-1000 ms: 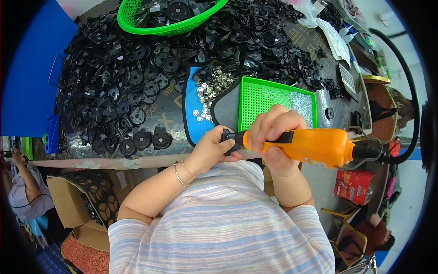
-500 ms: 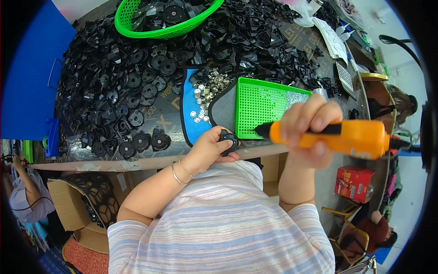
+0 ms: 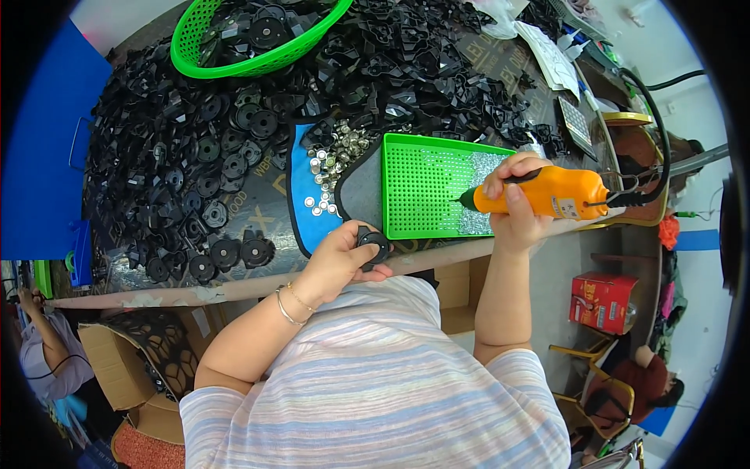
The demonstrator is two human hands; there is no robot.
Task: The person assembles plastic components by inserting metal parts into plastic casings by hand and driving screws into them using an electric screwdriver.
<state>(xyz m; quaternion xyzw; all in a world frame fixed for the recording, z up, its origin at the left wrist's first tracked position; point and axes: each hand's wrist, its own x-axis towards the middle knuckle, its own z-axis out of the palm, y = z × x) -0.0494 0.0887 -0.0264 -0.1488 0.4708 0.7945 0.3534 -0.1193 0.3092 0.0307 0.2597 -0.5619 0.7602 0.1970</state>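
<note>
Screwdriver (image 3: 562, 193) moved over green tray (image 3: 418, 184), gripped in right hand (image 3: 519, 209)

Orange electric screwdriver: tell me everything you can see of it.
The orange electric screwdriver has a plastic-looking body, a black lever, a pale label, a dark nose and a thin bit. The right hand grips it, nose pointing left, seemingly above the green tray. A black cable leaves its right end. Whether it is running is unclear.
</note>
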